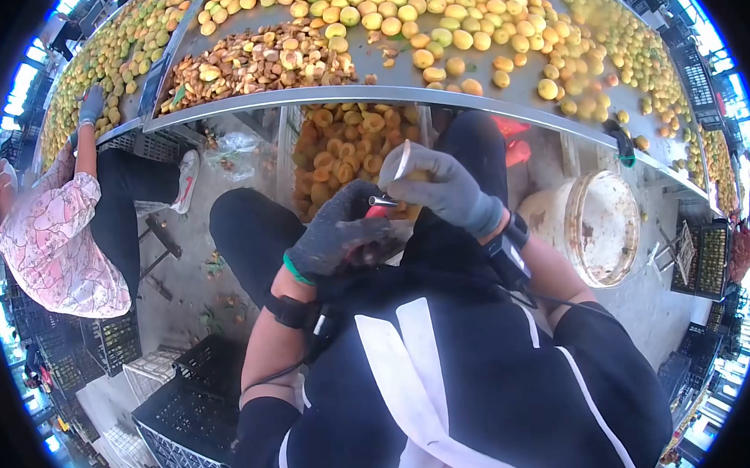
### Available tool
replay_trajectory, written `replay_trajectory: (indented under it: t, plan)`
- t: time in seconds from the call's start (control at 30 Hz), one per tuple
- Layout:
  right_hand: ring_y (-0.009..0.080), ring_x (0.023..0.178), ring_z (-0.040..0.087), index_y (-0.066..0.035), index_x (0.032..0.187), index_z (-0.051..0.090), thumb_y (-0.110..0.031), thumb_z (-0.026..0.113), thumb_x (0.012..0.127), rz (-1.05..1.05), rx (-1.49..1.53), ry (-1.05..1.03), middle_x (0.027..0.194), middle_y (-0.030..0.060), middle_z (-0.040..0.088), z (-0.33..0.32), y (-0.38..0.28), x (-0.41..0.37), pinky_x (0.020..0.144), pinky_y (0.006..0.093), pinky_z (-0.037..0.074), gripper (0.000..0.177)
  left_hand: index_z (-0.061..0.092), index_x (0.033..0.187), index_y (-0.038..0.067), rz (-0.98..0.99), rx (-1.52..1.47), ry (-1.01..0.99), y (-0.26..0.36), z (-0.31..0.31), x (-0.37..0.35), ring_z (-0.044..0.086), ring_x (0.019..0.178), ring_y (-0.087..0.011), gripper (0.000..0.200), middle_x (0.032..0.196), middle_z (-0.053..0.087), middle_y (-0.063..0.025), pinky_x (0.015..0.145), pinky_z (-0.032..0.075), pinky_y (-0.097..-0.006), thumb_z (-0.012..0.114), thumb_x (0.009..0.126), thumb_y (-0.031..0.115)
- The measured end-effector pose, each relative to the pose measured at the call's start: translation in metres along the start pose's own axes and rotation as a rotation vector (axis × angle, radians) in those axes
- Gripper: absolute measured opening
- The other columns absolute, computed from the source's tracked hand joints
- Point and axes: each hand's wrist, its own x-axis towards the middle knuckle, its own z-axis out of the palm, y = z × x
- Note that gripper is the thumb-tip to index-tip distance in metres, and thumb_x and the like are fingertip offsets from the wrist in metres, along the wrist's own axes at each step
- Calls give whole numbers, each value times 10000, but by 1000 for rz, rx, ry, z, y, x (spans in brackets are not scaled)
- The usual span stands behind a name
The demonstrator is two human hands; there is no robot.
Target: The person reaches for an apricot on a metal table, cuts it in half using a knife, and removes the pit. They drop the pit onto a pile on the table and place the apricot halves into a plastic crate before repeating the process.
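My left hand (329, 240), in a dark grey glove with a green cuff, is closed around a red-handled tool (380, 209) with a shiny metal end; its full shape is hidden by the fingers. Just to the right and a little higher, my right hand (444, 189) wears a lighter grey glove. Its fingers pinch a pale, thin, curved piece like a ring or band (404, 159), whose kind I cannot make out. Beyond both hands, under the table edge, a crate holds halved apricots (342, 148).
A metal sorting table (302, 97) carries whole apricots (466, 17) and a heap of pits (259, 59). A stained white bucket (605, 228) stands at right, a black crate (190, 401) at lower left. At left sits a co-worker (66, 239), one gloved hand (91, 104) at the fruit.
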Motion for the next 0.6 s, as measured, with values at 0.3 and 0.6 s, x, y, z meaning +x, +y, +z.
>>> replay_trajectory:
  t: [0.3, 0.6]
  plan:
    - [104, 971, 576, -54, 1001, 638, -63, 670, 897, 196, 346, -35, 1029, 30, 624, 10, -29, -11, 896, 269, 452, 109, 600, 1026, 43, -25, -8, -75, 2, -3, -16, 598, 643, -144, 279, 821, 630, -95, 537, 467, -267, 695, 875, 257]
    - [120, 1032, 565, -33, 1062, 643, -75, 695, 875, -218, -147, -121, 1073, 27, 607, 1, -21, -11, 923, 259, 444, 199, 595, 1084, 64, 189, 358, -15, -2, 10, -18, 600, 746, -103, 269, 791, 600, -23, 661, 495, -258, 666, 914, 260]
